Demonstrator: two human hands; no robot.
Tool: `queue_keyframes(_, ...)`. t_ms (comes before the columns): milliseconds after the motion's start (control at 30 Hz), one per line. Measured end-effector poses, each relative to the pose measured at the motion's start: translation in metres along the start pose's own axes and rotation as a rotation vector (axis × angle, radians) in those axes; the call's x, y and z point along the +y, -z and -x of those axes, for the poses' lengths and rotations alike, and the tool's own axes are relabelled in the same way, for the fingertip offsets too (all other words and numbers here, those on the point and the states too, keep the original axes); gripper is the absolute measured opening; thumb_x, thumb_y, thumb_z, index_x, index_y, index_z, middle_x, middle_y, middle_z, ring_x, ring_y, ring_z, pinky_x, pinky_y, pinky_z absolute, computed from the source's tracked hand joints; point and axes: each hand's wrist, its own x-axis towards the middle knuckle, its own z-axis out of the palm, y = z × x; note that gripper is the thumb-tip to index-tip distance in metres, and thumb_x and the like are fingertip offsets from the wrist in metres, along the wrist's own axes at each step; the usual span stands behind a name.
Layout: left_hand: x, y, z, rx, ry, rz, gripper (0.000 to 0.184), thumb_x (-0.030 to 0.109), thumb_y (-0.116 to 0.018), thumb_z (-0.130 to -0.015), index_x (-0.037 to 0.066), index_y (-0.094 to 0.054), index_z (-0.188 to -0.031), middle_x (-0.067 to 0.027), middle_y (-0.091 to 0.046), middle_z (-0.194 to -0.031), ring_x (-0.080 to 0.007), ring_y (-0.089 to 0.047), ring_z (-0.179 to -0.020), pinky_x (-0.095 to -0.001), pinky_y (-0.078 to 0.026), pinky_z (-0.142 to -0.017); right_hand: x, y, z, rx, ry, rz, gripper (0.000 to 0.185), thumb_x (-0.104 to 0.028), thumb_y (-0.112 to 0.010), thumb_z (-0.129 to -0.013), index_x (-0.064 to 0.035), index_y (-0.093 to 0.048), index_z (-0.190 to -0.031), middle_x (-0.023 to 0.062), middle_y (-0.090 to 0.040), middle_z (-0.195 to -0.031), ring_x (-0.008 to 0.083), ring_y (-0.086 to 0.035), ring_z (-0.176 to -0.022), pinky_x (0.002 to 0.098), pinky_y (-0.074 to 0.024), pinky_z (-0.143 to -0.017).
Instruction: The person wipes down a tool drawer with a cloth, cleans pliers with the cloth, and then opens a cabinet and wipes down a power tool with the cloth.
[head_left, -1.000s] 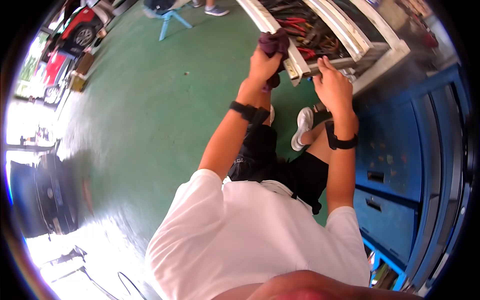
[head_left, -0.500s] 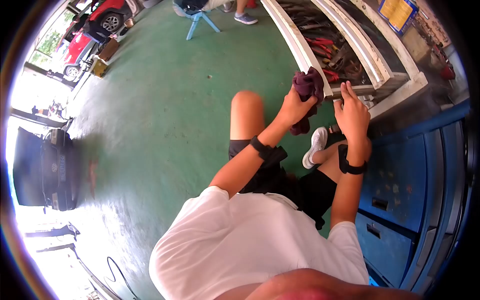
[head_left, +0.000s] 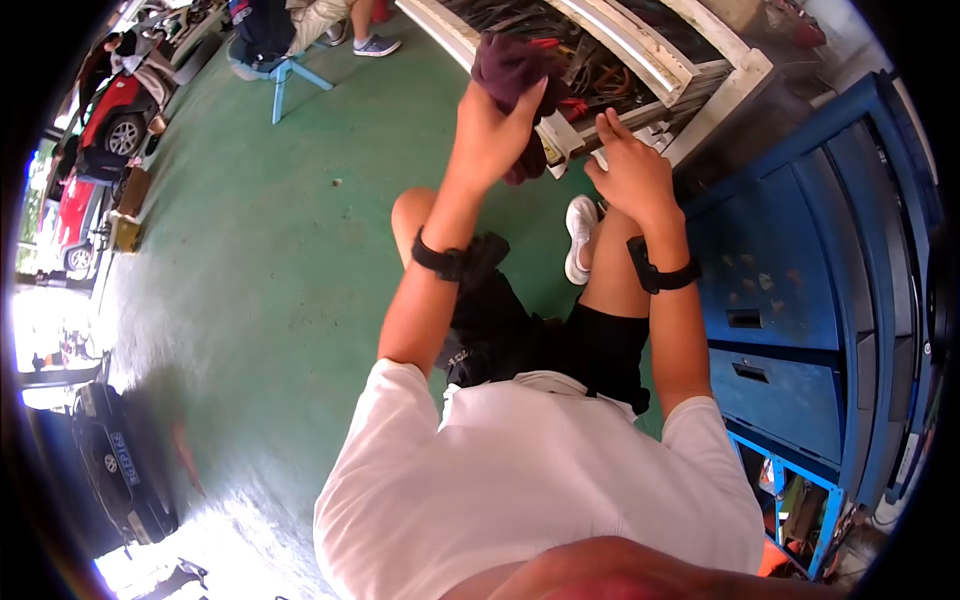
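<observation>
One maroon cloth (head_left: 508,65) at twelve o'clock in the head view, bunched in the tightly curled left hand (head_left: 490,135), presumably to hold loose folds together. Toward one o'clock, a drawer (head_left: 563,135), apparently pulled out for access to tools (head_left: 590,75). Just beside its near corner, toward half past one, the right hand (head_left: 635,170), partly uncurled, seemingly empty; contact unclear. Cloth dark, crumpled, partly dangling below the grip.

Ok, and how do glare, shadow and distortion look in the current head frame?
Head view: glare bleaches the floor at lower left; head view: a shadow lies beside the dark car; head view: fisheye distortion bows the blue cabinet, with black corners; head view: the cloth in the left hand is readable, its folds dark.
</observation>
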Motion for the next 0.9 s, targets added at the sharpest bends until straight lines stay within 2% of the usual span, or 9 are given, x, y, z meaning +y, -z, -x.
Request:
queue_keyframes(100,0.003,0.003,-0.037,-0.044,-0.134,-0.056,0.031,0.021,-0.073,-0.088,0.001,-0.066,-0.111,-0.0168,-0.068,-0.112,-0.0323,-0.065,-0.103,-0.0409,-0.05,-0.091,0.001,0.006,-0.005,-0.088,0.017,0.037,0.062,-0.032,-0.062,-0.087,-0.0035,-0.051,-0.141,0.0129,-0.049,-0.15,0.036,-0.071,-0.096,0.0459,-0.0581,-0.082)
queue_keyframes(167,-0.015,0.01,-0.068,0.109,-0.265,-0.778,0.041,0.035,-0.075,-0.088,0.005,-0.068,-0.115,-0.0177,-0.06,-0.116,-0.0331,-0.057,-0.112,-0.0449,-0.045,-0.098,0.001,0.005,-0.006,-0.091,0.039,0.037,0.062,-0.034,-0.062,-0.088,-0.0027,-0.051,-0.141,0.0135,-0.049,-0.149,0.0362,-0.071,-0.095,0.0456,-0.0581,-0.082)
queue_keyframes(200,-0.029,0.013,-0.085,0.191,-0.238,-0.817,0.047,0.046,-0.076,-0.084,0.007,-0.071,-0.109,-0.0223,-0.054,-0.119,-0.0443,-0.05,-0.115,-0.0519,-0.04,-0.101,0.003,0.006,-0.007,-0.09,0.062,0.037,0.063,-0.036,-0.063,-0.089,-0.0018,-0.051,-0.14,0.014,-0.049,-0.149,0.0365,-0.071,-0.095,0.0452,-0.0582,-0.081)
queue_keyframes(267,-0.049,0.024,-0.117,0.257,-0.206,-0.952,0.045,0.044,-0.076,-0.084,0.004,-0.071,-0.104,-0.0229,-0.058,-0.114,-0.042,-0.055,-0.107,-0.0491,-0.045,-0.095,0.001,0.015,-0.011,-0.088,0.078,0.103,0.064,-0.04,-0.063,-0.09,-0.0006,-0.051,-0.139,0.0154,-0.05,-0.148,0.0363,-0.071,-0.094,0.0444,-0.0584,-0.08)
queue_keyframes(400,-0.107,0.055,-0.16,0.022,-0.126,-0.777,0.054,0.052,-0.072,-0.085,0.001,-0.069,-0.101,-0.0197,-0.063,-0.101,-0.0418,-0.064,-0.092,-0.0462,-0.052,-0.081,0.012,0.06,-0.025,-0.507,0.156,0.026,0.074,-0.052,-0.056,-0.095,-0.0112,-0.036,-0.153,0.0168,-0.042,-0.154,0.0392,-0.062,-0.115,0.0437,-0.0513,-0.095)
queue_keyframes(600,-0.112,0.042,-0.151,-0.308,-0.228,-0.075,0.035,0.015,-0.073,-0.089,0.005,-0.064,-0.121,-0.0166,-0.064,-0.115,-0.0288,-0.066,-0.1,-0.0357,-0.051,-0.087,-0.018,0.135,-0.104,-0.713,0.114,-0.079,0.089,-0.032,-0.069,-0.092,-0.0219,-0.015,-0.161,0.0209,-0.045,-0.15,0.0407,-0.051,-0.131,0.043,-0.0438,-0.106)
queue_keyframes(733,-0.072,0.037,-0.151,-0.169,-0.438,0.083,0.045,0.002,-0.069,-0.089,0.005,-0.057,-0.133,-0.0088,-0.062,-0.13,-0.0173,-0.063,-0.108,-0.0316,-0.049,-0.097,-0.042,0.112,-0.147,-0.335,0.398,-0.235,0.092,-0.03,-0.073,-0.09,-0.0197,-0.015,-0.161,0.0208,-0.039,-0.153,0.0399,-0.044,-0.136,0.0435,-0.0358,-0.113)
queue_keyframes(800,-0.061,0.036,-0.144,-0.295,0.004,0.458,0.066,-0.01,-0.066,-0.087,0.01,-0.044,-0.146,-0.0063,-0.054,-0.138,-0.0173,-0.056,-0.124,-0.0303,-0.048,-0.104,-0.046,0.095,-0.159,-0.118,0.543,-0.255,0.093,-0.027,-0.075,-0.088,-0.0202,-0.018,-0.161,0.0208,-0.038,-0.152,0.0404,-0.044,-0.137,0.0443,-0.0345,-0.114)
queue_keyframes(900,-0.072,0.029,-0.141,-0.28,0.129,0.872,0.064,-0.004,-0.07,-0.088,0.01,-0.045,-0.145,-0.004,-0.059,-0.127,-0.0152,-0.057,-0.116,-0.0315,-0.051,-0.098,-0.035,0.077,-0.194,-0.087,0.526,-0.324,0.085,-0.014,-0.072,-0.084,-0.0321,-0.03,-0.156,0.0247,-0.053,-0.128,0.0443,-0.057,-0.115,0.0455,-0.0494,-0.098)
